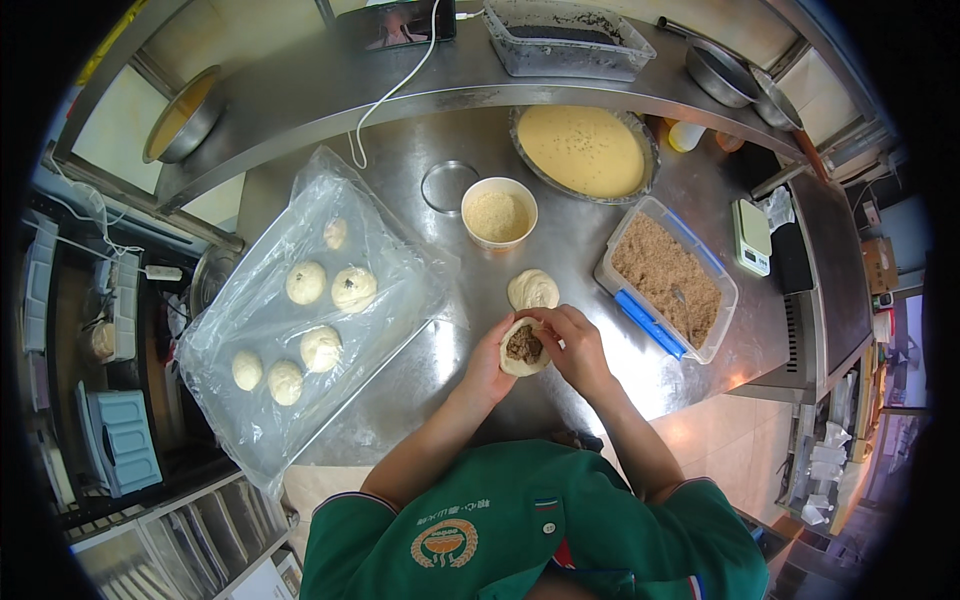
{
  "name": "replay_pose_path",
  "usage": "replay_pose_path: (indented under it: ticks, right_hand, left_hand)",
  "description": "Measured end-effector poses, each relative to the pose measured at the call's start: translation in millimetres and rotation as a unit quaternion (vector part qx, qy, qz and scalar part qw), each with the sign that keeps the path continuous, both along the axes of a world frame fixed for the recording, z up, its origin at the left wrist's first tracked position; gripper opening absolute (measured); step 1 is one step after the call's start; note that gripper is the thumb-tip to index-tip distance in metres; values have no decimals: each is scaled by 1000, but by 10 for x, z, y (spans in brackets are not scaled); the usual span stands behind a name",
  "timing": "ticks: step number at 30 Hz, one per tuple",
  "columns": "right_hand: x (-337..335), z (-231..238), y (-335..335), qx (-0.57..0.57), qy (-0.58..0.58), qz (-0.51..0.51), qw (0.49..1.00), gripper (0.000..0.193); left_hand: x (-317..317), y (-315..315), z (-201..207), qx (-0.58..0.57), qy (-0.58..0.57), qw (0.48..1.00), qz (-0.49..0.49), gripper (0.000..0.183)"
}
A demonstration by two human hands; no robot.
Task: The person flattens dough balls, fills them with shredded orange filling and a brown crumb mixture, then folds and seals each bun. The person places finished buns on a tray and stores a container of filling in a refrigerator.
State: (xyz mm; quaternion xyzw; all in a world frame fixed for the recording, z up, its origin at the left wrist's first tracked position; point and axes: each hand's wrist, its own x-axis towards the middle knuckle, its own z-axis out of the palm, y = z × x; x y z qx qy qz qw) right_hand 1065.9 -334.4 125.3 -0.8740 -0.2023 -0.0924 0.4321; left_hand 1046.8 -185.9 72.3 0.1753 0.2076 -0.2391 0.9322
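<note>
Cupped in my left hand (487,362) is a round dough wrapper (522,367) with a brown crumbly filling (524,345) showing in its open middle. My right hand (578,350) pinches the wrapper's right edge between thumb and fingers. Just beyond my hands, a pale dough ball (533,290) rests on the steel worktop (420,370). To the right stands a clear plastic box (722,320) with blue clips, holding a brown crumbly mix (665,268) like the filling.
Left, a plastic-covered tray (250,320) carries several dough balls (354,290). Farther back are a paper tub (500,240) of pale crumbs, a metal ring (450,187) and a wide pan of yellow batter (582,150). A kitchen scale (751,238) sits far right, beneath a steel shelf (330,95).
</note>
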Motion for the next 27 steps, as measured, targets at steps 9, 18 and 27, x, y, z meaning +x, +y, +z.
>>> replay_pose_path:
  ticks: [9,18,27]
  right_hand:
    - [4,28,31,-17,-89,73,993,16]
    - [-107,-89,3,-37,21,71,997,15]
    - [-130,-1,27,-33,-42,177,983,20]
  left_hand:
    - [-26,-95,-309,12,3,1000,-9,33]
    - [-36,-101,-242,76,61,994,-44,41]
    - [-37,-65,-316,38,82,993,-77,47]
